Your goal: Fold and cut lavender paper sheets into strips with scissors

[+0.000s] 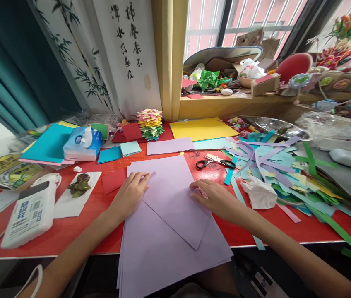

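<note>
Several sheets of purple paper (163, 265) lie stacked in front of me and overhang the table's front edge. On top of them sits a folded purple sheet (175, 207), with a slanting edge running down to a corner at the lower right. My left hand (134, 191) is at this sheet's left side, thumb and fingers closed on a slightly raised paper corner. At the right side my right hand (214, 198) has its fingers curled on the paper. A small red-and-white patch shows between those fingers; I cannot make out what it is. Black-handled scissors (215, 162) lie beyond my right hand.
Cut paper strips (265, 161) and a crumpled tissue (259, 193) lie at right. Behind are yellow paper (203, 129), a purple strip (171, 146) and a layered paper stack (150, 124). At left are a tissue pack (82, 145) and a white device (29, 215).
</note>
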Motion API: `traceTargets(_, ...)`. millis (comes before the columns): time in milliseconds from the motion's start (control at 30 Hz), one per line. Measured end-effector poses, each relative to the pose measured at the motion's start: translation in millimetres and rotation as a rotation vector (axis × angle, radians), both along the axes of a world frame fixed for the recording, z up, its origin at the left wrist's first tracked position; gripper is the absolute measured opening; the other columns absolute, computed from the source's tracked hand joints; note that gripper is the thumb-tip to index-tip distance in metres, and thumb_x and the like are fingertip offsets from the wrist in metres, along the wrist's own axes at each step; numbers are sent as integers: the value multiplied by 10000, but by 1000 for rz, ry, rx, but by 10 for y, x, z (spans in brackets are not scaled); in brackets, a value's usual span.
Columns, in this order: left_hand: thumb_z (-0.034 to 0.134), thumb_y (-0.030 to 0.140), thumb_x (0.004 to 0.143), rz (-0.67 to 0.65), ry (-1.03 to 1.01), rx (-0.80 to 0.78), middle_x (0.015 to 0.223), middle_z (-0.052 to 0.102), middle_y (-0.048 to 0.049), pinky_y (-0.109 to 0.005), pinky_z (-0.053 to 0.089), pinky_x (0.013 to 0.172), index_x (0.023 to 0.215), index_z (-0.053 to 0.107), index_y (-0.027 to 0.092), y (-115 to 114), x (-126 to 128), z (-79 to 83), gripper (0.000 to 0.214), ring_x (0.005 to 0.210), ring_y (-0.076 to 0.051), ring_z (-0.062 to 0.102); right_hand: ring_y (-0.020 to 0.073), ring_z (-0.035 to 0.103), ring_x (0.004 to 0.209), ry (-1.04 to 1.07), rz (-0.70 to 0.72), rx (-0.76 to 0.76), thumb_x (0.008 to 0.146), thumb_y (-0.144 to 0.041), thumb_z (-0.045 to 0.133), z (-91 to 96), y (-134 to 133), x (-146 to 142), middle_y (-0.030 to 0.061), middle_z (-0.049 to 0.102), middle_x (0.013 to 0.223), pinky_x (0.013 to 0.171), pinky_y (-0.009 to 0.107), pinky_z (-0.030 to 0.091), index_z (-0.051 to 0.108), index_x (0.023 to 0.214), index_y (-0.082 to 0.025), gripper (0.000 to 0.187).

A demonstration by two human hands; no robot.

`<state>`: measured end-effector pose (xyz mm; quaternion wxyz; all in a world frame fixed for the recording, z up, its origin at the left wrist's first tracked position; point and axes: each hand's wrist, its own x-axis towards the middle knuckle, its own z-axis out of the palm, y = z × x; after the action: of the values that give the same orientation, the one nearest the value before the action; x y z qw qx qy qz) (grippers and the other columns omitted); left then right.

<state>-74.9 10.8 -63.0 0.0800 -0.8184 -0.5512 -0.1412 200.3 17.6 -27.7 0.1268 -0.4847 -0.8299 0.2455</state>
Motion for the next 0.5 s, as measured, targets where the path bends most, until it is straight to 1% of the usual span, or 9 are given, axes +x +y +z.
traceTargets(100, 343, 237, 904, -6, -22, 2, 1098, 544, -96, -385, 383, 890, 1203, 483, 176, -9, 21, 9, 335, 996, -236, 467, 235, 537, 1062, 30, 3, -3, 857, -314, 423, -12, -5, -11, 77, 592, 1138, 862, 356, 419, 573, 1077, -210, 285)
traceTargets(200, 346, 236, 900, -22, -89, -19, 964, 582, -72, -372, 395, 833, 977, 549, 180, 8, 31, 37, 224, 905, -218, 502, 221, 539, 1063, 103, 11, -30, 847, -308, 447, -35, 1, -30, 59, 596, 1138, 872, 348, 421, 572, 1067, -229, 265)
traceTargets(267, 362, 233, 889, -28, -189, -36, 882, 593, -48, -351, 398, 811, 868, 543, 192, 20, 35, 88, 187, 856, -199, 518, 211, 541, 1058, 162, 4, -61, 838, -322, 469, -50, 10, -49, 49, 594, 1146, 866, 342, 427, 563, 1076, -240, 269)
traceTargets(300, 383, 242, 880, -11, -264, -49, 866, 598, -36, -336, 402, 807, 849, 540, 199, 21, 38, 128, 166, 848, -190, 527, 207, 544, 1049, 194, -6, -78, 829, -338, 486, -54, 15, -60, 49, 594, 1145, 858, 338, 433, 558, 1080, -239, 279)
traceTargets(333, 414, 262, 867, 22, -354, -66, 867, 604, -25, -317, 408, 803, 846, 543, 207, 18, 42, 175, 141, 849, -182, 536, 201, 550, 1034, 231, -16, -102, 816, -355, 511, -54, 20, -71, 51, 594, 1140, 845, 330, 440, 554, 1084, -236, 297)
traceTargets(400, 482, 316, 831, 129, -540, -110, 893, 620, -7, -286, 422, 789, 863, 560, 224, 2, 57, 286, 126, 855, -173, 553, 185, 566, 982, 311, -19, -166, 783, -378, 561, -42, 34, -90, 55, 601, 1109, 805, 303, 452, 550, 1088, -228, 340)
traceTargets(433, 505, 341, 814, 184, -622, -131, 903, 627, -2, -277, 430, 780, 870, 572, 229, -9, 67, 344, 142, 851, -172, 560, 176, 575, 938, 341, -5, -208, 776, -382, 571, -34, 42, -96, 52, 612, 1067, 768, 287, 457, 560, 1067, -223, 331)
traceTargets(500, 532, 375, 790, 250, -747, -168, 913, 639, 0, -270, 439, 775, 876, 591, 228, -28, 90, 448, 181, 850, -174, 571, 157, 582, 803, 357, 36, -291, 786, -389, 553, -18, 61, -98, 34, 627, 914, 653, 259, 447, 595, 949, -207, 248)
